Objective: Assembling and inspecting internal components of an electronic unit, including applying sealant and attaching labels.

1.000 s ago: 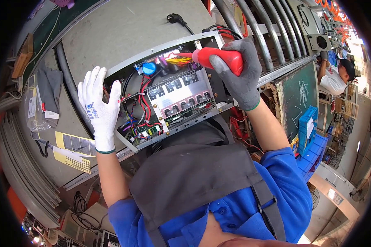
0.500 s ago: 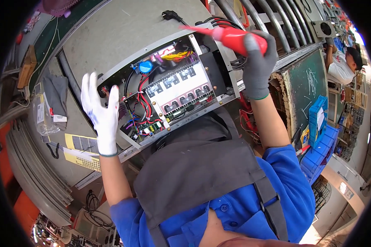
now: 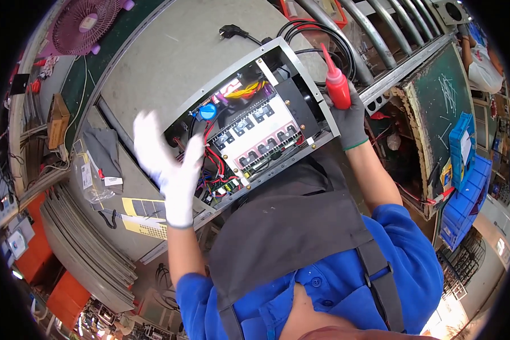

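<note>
My right hand (image 3: 352,120), in a grey glove, grips a red squeeze bottle (image 3: 338,89) near the right end of an open metal equipment case (image 3: 279,169). The bottle stands nearly upright, its long thin nozzle pointing away from me. White-gloved and slightly blurred, my left hand (image 3: 173,170) is held over the case's left end, its fingers spread and nothing in them. Inside the case are a white plate (image 3: 259,131) with rows of black components, a blue round part (image 3: 208,111), yellow wires (image 3: 248,90) and red wires. My left hand hides part of that end.
A black plug (image 3: 232,32) and coiled cable lie behind the case. Metal tubes (image 3: 379,25) stand at the far right. Grey gloves (image 3: 103,148) and yellow-edged sheets (image 3: 143,207) lie left. A pink fan (image 3: 86,25), blue crate (image 3: 464,201) and another person (image 3: 484,69) are farther off.
My right hand has lowered, and the bottle has swung from pointing left across the case to nearly upright. My left hand has shifted right, over the case's end. The view has turned somewhat.
</note>
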Demonstrator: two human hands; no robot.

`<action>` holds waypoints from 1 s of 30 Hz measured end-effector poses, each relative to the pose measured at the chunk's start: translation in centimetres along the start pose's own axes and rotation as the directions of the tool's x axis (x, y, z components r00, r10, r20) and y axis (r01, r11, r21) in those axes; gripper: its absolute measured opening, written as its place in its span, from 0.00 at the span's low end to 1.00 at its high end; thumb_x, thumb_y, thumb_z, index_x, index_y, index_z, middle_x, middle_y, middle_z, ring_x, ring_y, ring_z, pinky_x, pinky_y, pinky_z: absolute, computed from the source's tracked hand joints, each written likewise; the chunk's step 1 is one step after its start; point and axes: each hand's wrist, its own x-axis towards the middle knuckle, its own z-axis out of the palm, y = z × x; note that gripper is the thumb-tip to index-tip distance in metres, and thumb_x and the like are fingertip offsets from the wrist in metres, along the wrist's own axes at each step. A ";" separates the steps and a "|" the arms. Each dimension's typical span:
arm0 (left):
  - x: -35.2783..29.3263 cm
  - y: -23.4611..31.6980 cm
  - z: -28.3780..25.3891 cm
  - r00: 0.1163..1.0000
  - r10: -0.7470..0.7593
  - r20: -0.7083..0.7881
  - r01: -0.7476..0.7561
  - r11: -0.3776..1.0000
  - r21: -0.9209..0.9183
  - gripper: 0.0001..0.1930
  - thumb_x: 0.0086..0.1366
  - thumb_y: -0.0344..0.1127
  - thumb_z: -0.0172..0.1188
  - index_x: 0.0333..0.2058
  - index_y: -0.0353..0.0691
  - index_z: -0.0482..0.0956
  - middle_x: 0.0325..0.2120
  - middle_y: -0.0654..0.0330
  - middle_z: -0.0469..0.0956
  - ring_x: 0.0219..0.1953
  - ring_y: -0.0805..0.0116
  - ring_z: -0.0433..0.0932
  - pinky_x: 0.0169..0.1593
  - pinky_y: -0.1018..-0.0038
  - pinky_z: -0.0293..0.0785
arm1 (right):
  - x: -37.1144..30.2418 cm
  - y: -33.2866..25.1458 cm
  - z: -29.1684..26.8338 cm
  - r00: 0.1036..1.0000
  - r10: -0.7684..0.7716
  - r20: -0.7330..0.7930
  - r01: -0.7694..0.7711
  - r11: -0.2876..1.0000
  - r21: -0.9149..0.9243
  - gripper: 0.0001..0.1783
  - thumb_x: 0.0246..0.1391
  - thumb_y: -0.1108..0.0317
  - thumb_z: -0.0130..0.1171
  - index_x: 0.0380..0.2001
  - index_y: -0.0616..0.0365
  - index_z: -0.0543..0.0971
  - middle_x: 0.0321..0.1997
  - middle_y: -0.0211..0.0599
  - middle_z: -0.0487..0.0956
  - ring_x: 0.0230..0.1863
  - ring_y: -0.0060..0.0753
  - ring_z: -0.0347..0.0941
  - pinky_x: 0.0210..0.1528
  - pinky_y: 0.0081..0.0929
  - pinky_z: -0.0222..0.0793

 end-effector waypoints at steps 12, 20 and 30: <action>6.7 4.1 9.7 0.832 0.281 0.478 -0.370 0.924 0.099 0.42 0.57 0.47 0.71 0.66 0.39 0.63 0.55 0.49 0.74 0.49 0.51 0.79 0.50 0.58 0.77 | -1.9 1.1 -1.4 0.996 0.017 0.092 -0.032 0.987 0.158 0.24 0.65 0.47 0.57 0.48 0.58 0.73 0.35 0.37 0.71 0.33 0.33 0.65 0.38 0.31 0.61; 10.3 1.8 9.5 0.810 0.304 0.501 -0.261 0.953 -0.156 0.27 0.64 0.45 0.66 0.59 0.39 0.77 0.54 0.52 0.81 0.55 0.62 0.81 0.58 0.71 0.74 | -2.4 0.3 1.3 0.920 -0.156 0.360 0.289 0.891 -0.352 0.35 0.54 0.54 0.67 0.60 0.62 0.70 0.56 0.44 0.77 0.58 0.38 0.74 0.63 0.35 0.68; 11.2 4.2 7.7 0.763 0.104 0.638 -0.058 0.994 -0.093 0.24 0.50 0.36 0.78 0.45 0.32 0.86 0.34 0.53 0.87 0.34 0.69 0.82 0.42 0.70 0.76 | -5.5 2.6 7.2 0.090 -0.263 0.961 0.888 -0.416 -0.197 0.21 0.50 0.71 0.71 0.47 0.60 0.75 0.42 0.41 0.78 0.41 0.35 0.78 0.48 0.33 0.76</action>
